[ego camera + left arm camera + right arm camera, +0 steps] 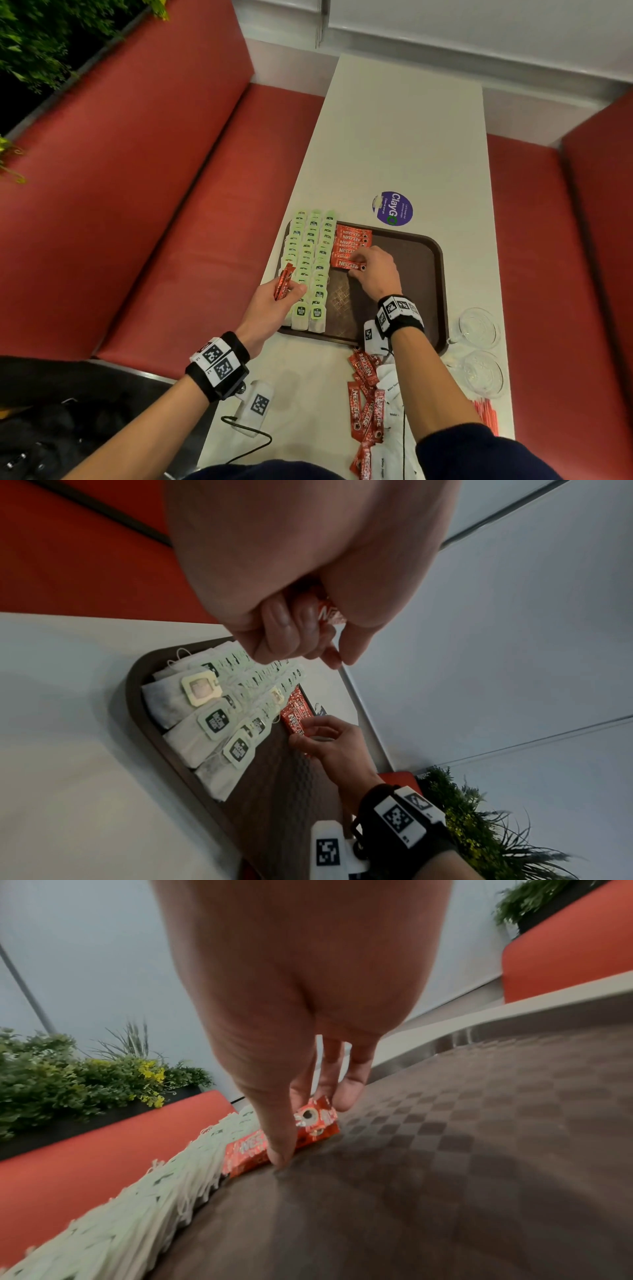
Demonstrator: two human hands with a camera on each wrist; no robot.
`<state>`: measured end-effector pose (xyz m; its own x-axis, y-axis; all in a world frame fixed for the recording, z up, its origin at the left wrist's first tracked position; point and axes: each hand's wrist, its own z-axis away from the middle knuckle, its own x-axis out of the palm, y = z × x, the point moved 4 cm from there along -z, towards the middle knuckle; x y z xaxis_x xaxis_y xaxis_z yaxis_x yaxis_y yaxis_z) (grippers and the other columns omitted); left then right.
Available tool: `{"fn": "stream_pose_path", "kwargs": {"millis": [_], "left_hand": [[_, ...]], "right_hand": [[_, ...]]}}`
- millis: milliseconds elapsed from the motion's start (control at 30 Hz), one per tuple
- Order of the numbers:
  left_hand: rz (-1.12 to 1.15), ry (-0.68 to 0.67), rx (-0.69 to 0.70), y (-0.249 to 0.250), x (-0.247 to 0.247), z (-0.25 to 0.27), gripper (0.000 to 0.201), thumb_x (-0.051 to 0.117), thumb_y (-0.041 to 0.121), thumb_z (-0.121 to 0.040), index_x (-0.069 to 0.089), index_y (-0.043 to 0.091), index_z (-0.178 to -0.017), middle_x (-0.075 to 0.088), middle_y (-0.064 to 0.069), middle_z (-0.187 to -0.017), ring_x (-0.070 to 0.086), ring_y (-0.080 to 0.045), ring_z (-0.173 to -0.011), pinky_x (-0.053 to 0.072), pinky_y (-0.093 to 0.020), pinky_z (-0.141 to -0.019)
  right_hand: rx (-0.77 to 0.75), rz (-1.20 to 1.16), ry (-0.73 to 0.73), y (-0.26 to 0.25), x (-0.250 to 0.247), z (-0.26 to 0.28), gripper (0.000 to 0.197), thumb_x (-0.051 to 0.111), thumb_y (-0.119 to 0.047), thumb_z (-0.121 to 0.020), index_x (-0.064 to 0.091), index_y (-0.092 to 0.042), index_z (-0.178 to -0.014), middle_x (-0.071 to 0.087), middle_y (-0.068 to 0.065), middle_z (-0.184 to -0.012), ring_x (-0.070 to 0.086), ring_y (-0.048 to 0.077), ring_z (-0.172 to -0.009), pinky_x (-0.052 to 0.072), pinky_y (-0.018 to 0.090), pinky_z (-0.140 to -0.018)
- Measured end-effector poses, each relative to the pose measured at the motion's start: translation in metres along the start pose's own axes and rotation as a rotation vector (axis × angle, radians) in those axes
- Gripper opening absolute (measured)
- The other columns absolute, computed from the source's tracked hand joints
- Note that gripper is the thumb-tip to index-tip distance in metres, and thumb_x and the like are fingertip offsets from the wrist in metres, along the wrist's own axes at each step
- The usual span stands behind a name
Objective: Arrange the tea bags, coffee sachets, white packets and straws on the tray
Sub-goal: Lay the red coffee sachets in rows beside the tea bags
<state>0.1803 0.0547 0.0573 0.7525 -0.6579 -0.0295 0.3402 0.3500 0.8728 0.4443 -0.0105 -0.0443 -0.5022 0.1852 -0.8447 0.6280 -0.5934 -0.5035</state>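
Your left hand hovers over the tray's left edge, fingers curled round a small bundle of spare coffee sachets, probably kept there as a ready supply so the other hand need not go back to the pile. Just right of it, the tea bags lie in three overlapping rows along the left of the tray, soft pale paper pouches with green card tags showing, shingled so each tag stays readable. Next comes the column of red sachets, slim glossy foil sticks laid crosswise and stacked down the tray. Your right hand pinches the nearest one between thumb and fingertips, seemingly squaring it against the row. The tray is dark brown plastic with a woven, chequered texture and rounded corners; its right part is bare. Nearer you on the white table wait loose sachets, white packets and, at far right, thin red straws beside two clear glass cups.
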Motion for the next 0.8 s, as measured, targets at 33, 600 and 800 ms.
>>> {"fn": "stream_pose_path", "kwargs": {"millis": [33,600,800], "left_hand": [[-0.019,0.012,-0.004,-0.003,-0.001,-0.001,0.019,0.068,0.025,-0.106,0.063,0.009,-0.096,0.068,0.011,-0.060,0.059,-0.044,-0.083,0.047,-0.067,-0.091],[0.166,-0.127,-0.103,-0.022,-0.004,-0.010,0.029,0.063,0.039,-0.108,0.056,0.016,-0.126,0.043,0.006,-0.074,0.025,-0.011,-0.056,0.023,-0.023,-0.047],[0.236,-0.140,-0.085,-0.019,-0.001,-0.007,0.013,0.049,0.029,-0.114,0.044,0.017,-0.117,0.052,0.000,-0.075,0.026,-0.014,-0.054,0.015,-0.030,-0.051]], "right_hand": [[0.010,-0.009,-0.004,0.001,0.003,-0.002,0.030,0.091,-0.022,-0.086,0.075,-0.027,-0.111,0.068,-0.004,-0.113,0.066,0.020,-0.106,0.057,0.042,-0.093],[0.012,0.030,0.056,-0.002,0.006,-0.003,0.023,0.087,-0.029,-0.091,0.076,-0.025,-0.111,0.069,0.001,-0.116,0.056,0.026,-0.114,0.052,0.042,-0.091],[-0.014,-0.179,0.195,-0.034,-0.016,0.028,0.016,0.075,-0.039,-0.099,0.075,-0.029,-0.111,0.072,-0.006,-0.112,0.064,0.015,-0.106,0.053,0.037,-0.090]]}}
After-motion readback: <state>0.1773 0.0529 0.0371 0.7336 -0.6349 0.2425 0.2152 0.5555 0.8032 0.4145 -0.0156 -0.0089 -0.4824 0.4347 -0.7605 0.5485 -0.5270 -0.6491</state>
